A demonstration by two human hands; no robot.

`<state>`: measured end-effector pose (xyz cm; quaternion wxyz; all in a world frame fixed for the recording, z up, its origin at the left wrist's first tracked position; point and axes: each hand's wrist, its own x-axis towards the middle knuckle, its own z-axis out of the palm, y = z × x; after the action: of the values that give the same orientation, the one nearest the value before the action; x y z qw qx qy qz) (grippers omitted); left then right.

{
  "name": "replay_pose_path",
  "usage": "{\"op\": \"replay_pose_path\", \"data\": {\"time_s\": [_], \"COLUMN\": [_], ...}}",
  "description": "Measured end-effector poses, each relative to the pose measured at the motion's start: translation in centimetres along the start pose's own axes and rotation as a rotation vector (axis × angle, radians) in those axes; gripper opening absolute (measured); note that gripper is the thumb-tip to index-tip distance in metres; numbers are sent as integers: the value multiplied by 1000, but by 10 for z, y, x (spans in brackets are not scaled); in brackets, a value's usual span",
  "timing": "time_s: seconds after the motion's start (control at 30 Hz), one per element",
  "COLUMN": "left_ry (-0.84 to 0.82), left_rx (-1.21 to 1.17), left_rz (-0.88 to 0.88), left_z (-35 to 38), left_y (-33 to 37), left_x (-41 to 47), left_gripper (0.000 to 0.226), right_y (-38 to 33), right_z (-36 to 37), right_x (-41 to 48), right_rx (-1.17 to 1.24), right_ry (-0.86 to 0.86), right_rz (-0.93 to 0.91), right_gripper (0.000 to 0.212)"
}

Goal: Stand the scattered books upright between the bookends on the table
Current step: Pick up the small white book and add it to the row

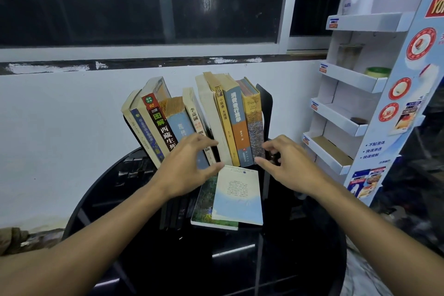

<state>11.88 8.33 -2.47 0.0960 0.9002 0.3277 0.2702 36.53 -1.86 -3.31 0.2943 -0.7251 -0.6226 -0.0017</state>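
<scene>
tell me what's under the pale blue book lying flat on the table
A green book lies flat under the pale blue book, jutting out on the left. Most of it is covered.

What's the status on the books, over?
Left hand at leaning blue book, right hand by right bookend; grips unclear. Row stands, left half leaning. Two books flat in front.

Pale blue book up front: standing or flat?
Flat. The pale blue book lies face-up, overlapping a green book on the black table.

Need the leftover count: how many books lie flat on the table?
2: a pale blue book before the upright row, atop a green book. Others may be hidden.
</scene>
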Motion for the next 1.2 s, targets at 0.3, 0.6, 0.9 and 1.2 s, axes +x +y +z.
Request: {"op": "replay_pose_path", "data": {"time_s": [0.3,0.6,0.9,1.2], "left_ry": [-309,-370,-352,-337], "left_rx": [47,64,36,18], "left_rz": [-125,-134,-147,-169], "left_z": [29,46,43,43], "left_y": [-16,-19,-19,-15], "left_x": [-19,-15,-26,-23], "left_gripper": [76,72,64,63], "right_y": [12,5,5,0], "right_z": [27,42,47,47], "right_x": [-26,-30,-35,-29], "right_rx": [-85,-76,25,66], "right_ry": [-258,-325,-319,-297], "right_rz": [127,139,114,125], "right_gripper": [51,57,54,50]}}
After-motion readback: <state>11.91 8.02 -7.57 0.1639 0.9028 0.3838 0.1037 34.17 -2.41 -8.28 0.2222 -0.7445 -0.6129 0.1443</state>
